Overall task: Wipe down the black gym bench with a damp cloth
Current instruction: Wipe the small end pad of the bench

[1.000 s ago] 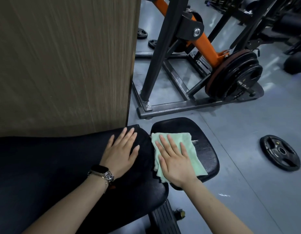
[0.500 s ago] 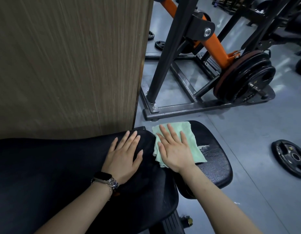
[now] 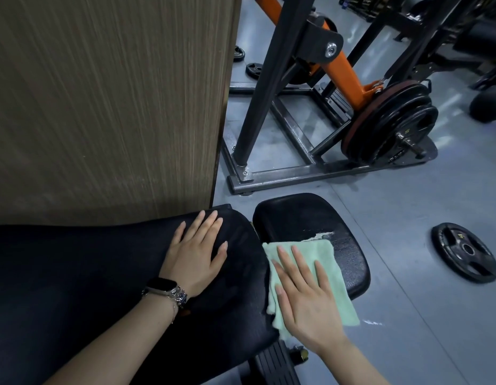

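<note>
Black watch, silver bracelet, bare forearms.

Cloth and hands on bench

Right hand presses green cloth flat on bench seat (left hand alongside).

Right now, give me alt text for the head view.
Right hand presses a green cloth flat on the black bench seat pad; left hand rests flat on the backrest pad. A weight plate lies on the floor.
</note>
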### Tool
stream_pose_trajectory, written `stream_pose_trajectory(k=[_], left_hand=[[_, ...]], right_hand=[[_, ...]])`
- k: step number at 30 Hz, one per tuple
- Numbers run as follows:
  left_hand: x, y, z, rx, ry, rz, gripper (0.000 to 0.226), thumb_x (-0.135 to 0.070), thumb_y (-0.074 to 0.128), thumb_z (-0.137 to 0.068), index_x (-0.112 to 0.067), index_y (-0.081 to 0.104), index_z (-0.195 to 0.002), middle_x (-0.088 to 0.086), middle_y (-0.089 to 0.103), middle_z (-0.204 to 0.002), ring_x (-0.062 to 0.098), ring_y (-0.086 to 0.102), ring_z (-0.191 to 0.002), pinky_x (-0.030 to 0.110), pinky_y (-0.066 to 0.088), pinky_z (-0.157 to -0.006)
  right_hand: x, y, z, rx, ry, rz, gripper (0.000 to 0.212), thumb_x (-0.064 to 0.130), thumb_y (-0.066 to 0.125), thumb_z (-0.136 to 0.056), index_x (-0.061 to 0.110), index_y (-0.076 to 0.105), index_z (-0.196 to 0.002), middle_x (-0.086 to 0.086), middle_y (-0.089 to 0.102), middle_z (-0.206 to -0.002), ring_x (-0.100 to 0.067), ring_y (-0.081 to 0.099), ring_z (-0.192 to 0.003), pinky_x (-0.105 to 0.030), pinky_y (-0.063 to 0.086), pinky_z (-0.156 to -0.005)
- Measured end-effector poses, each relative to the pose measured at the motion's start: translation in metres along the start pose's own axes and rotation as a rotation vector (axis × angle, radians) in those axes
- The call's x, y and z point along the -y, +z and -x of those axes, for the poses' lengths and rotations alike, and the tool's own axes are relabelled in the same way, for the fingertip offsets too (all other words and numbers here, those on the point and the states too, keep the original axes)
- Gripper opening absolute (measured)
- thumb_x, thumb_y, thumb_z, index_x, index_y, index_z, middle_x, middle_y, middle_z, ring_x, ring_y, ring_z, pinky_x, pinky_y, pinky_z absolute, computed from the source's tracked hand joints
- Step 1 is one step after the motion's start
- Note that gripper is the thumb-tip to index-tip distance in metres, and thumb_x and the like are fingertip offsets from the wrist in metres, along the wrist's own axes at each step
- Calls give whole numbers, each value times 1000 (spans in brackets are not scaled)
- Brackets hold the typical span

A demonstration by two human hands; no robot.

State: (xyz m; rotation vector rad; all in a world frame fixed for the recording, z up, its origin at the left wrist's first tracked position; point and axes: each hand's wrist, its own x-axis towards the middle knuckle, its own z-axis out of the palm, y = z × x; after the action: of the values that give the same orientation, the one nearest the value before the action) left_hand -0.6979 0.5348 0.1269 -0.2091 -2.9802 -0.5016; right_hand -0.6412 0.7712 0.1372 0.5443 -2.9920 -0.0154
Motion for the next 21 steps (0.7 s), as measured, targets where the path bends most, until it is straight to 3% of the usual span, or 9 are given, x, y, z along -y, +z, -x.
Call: stream_pose_trajectory(k=[6,13,17,21], left_hand=[[1,3,0,-2,-2,-34,62,-49,19,-92,-19,42,-141,-6,33,-150,12,20,-141,37,10,-113],[0,5,-1,-43,14,-81,55,-41,27,-93,-14,53,-133,-1,46,-143,18,37,-135,38,16,-107],[0,3,-3,-51,19,-93,54,-38,29,-90,-13,56,-130,1,50,-140,20,43,-131,45,33,-104],[-8,2,-5,-55,29,-92,54,-36,32,-88,-12,56,-130,1,50,-139,20,43,-131,50,36,-99]], right_hand=[[0,-1,16,11,-5,-13,55,35,12,-102,20,47,-141,4,27,-157,-20,22,-145,-47,23,-110],[0,3,-50,29,17,9,53,37,15,-101,25,49,-139,5,36,-153,-19,29,-142,-46,22,-108],[2,5,-98,87,18,-10,54,39,19,-96,26,51,-138,5,35,-153,-21,28,-143,-50,29,-110],[2,6,-135,131,13,-66,78,49,-9,-84,30,34,-147,10,20,-158,-15,4,-148,-45,4,-116]])
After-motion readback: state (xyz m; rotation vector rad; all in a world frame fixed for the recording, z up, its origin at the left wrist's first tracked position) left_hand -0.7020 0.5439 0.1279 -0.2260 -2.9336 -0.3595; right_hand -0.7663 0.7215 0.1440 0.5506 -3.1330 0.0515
